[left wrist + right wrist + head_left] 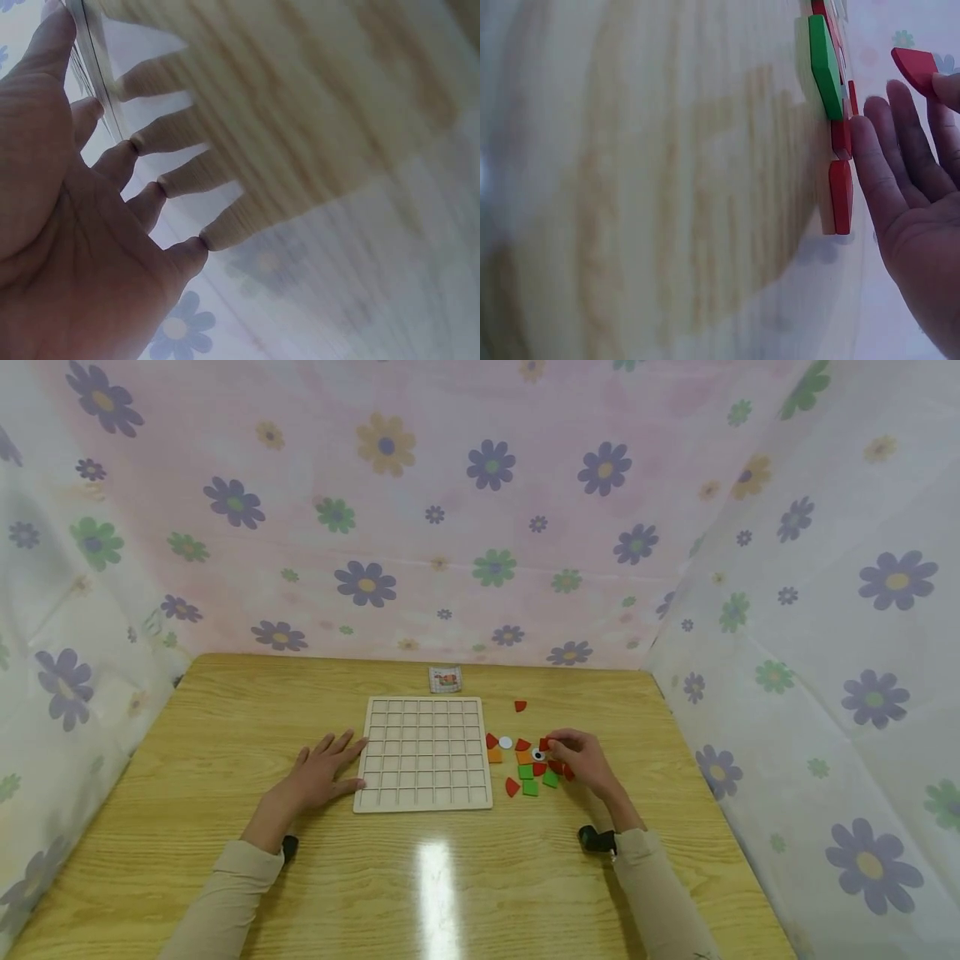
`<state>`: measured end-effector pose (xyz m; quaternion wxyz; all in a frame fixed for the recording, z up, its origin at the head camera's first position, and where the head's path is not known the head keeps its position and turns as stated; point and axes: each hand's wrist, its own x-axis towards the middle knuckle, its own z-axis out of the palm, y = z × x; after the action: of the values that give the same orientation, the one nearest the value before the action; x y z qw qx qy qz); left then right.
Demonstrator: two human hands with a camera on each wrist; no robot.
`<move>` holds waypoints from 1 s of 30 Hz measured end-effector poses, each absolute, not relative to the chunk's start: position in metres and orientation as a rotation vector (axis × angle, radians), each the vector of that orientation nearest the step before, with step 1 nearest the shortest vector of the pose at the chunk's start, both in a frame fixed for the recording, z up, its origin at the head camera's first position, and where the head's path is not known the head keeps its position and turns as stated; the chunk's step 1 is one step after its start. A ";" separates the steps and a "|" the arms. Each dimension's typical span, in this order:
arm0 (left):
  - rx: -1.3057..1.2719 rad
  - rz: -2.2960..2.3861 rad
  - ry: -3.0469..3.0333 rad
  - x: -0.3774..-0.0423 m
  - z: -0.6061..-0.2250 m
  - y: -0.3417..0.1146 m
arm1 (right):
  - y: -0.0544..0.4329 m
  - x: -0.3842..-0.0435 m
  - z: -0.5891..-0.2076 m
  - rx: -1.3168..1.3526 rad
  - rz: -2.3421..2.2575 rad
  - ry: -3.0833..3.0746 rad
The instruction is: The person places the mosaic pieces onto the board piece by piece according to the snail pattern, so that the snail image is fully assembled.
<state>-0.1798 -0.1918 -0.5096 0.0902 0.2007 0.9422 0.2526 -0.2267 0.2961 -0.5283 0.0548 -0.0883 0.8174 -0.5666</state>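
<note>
My right hand (585, 760) pinches a red quarter-circle tile (916, 67) between thumb and finger, above a loose group of tiles. In that group are green square tiles (530, 787), orange squares (495, 756), more red wedge tiles (512, 787), a white disc (506, 742) and an eye-patterned tile (537, 755). To the left lies a pale wooden grid board (423, 756) with bare square cells. The left hand (318, 772) rests flat with spread fingers, its thumb and fingertips at the board's left edge. In the left wrist view its fingertips (196, 251) touch the tabletop.
A small picture card (446, 679) lies behind the board, showing a coloured figure on a grid. One red wedge sits apart, toward the back of the wooden table (360, 893). Flower-patterned curtains (420, 527) stand around the back and sides.
</note>
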 end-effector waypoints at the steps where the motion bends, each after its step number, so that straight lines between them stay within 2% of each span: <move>1: 0.594 0.744 2.803 -0.180 -0.509 -0.192 | 0.295 -0.227 -0.528 -0.273 -1.743 2.458; 10: 0.594 0.726 2.818 -0.183 -0.513 -0.191 | 0.291 -0.225 -0.527 -0.249 -1.954 2.285; 30: 0.594 0.720 2.819 -0.182 -0.513 -0.191 | 0.280 -0.217 -0.527 -0.148 -1.999 2.324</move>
<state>-0.1820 -0.1914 -0.5134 0.0860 0.1994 0.9458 0.2417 -0.2171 0.2798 -0.5265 0.0362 -0.0481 0.7567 -0.6510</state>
